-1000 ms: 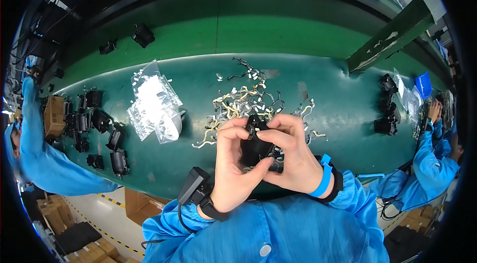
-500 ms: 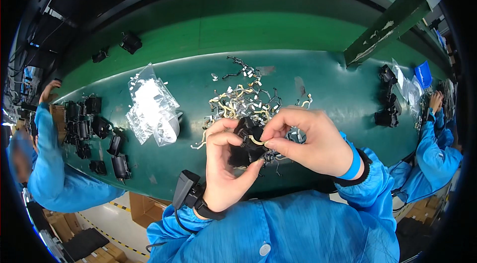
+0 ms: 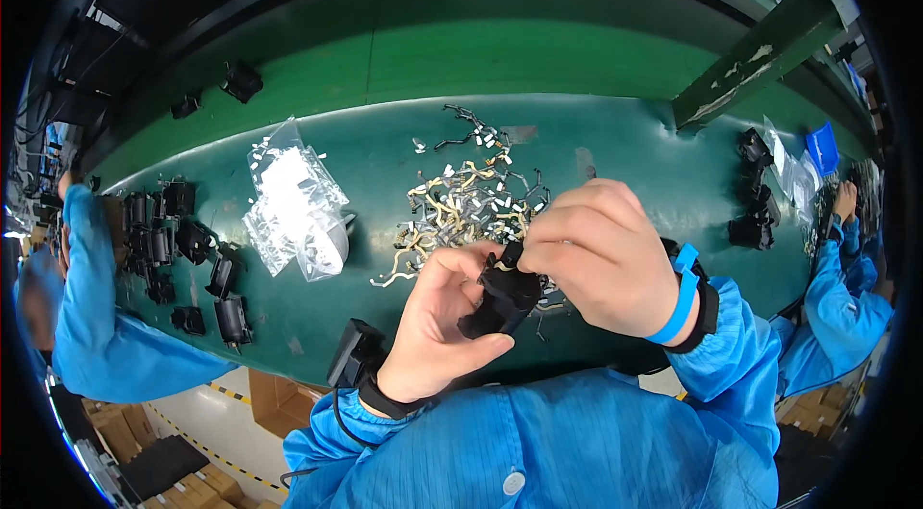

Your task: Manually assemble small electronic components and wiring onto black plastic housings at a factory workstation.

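Just below centre, the left hand [image 3: 431, 328] clasps a black part [image 3: 508, 300]; the right hand [image 3: 606, 259] bunches at its top, fingertip grip unclear.

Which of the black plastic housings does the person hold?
The black plastic housing at centre, gripped by the bare left hand, with the bare right hand at its far end; the other black housings lie farther left and right.

One head-worn fisheye, upright, looking down and forward from the wearer's side; left hand [image 3: 431, 326] and right hand [image 3: 604, 259] near, just below mid-frame, green table [image 3: 654, 192] stretching beyond, edges bowed.
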